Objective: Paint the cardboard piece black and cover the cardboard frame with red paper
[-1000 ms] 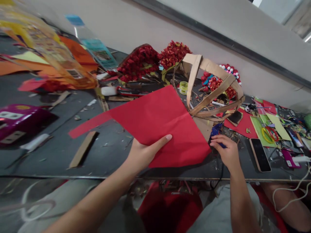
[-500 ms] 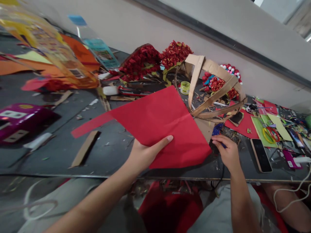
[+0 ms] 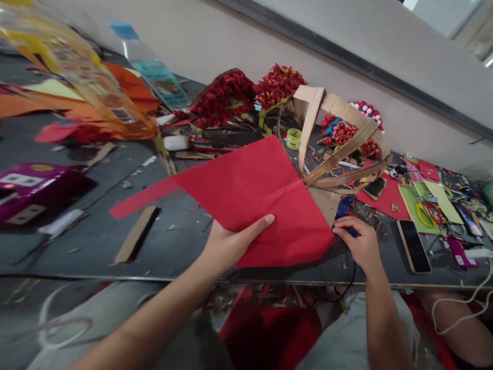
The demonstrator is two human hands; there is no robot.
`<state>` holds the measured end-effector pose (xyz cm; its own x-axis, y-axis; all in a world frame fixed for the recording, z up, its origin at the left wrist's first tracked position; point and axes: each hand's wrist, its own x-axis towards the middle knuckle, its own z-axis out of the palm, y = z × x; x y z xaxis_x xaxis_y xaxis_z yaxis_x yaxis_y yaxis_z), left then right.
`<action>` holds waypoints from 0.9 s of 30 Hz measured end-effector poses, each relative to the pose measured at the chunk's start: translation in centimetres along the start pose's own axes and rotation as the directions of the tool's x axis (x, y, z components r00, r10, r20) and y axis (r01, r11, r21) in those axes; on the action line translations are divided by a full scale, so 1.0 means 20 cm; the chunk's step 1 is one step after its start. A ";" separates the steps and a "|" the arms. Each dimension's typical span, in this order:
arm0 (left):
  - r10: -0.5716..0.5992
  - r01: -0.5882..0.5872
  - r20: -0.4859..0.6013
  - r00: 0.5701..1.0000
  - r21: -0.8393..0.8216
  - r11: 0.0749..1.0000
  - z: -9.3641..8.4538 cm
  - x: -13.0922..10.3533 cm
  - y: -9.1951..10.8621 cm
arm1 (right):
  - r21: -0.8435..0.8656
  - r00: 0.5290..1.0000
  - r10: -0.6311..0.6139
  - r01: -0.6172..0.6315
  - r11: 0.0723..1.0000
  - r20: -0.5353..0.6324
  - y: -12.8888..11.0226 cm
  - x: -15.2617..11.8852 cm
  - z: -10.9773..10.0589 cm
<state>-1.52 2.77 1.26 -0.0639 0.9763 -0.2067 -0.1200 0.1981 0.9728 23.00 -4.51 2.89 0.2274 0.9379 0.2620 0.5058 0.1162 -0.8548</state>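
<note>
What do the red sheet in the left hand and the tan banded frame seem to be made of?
Red sheet: likely paper or thin card, matte; its flat face shows soft creases.
Tan banded frame: probably cardboard, mostly dull, its flat brown strips bent into curves.

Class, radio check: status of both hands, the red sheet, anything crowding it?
Left hand: gripping creased red sheet, thumb on top. Right hand: at sheet's right corner beside blue object, grip unclear. Cardboard frame crowding sheet's upper-right edge.
</note>
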 end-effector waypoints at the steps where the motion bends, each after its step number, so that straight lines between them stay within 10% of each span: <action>1: 0.001 -0.001 -0.001 1.000 0.005 1.000 0.00 0.00 0.00 | 0.006 1.000 0.011 -0.011 1.000 -0.014 0.00 0.00 0.00; 27: 0.020 -0.021 0.022 1.000 0.024 0.999 -0.01 0.01 -0.03 | 0.047 0.988 0.156 -0.154 0.987 -0.024 0.02 0.00 -0.05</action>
<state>-1.62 2.92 0.69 -0.0449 0.9818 -0.1848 -0.0947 0.1799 0.9791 23.93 -4.82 2.95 0.3231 0.9365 0.1363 0.4247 -0.0148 -0.9052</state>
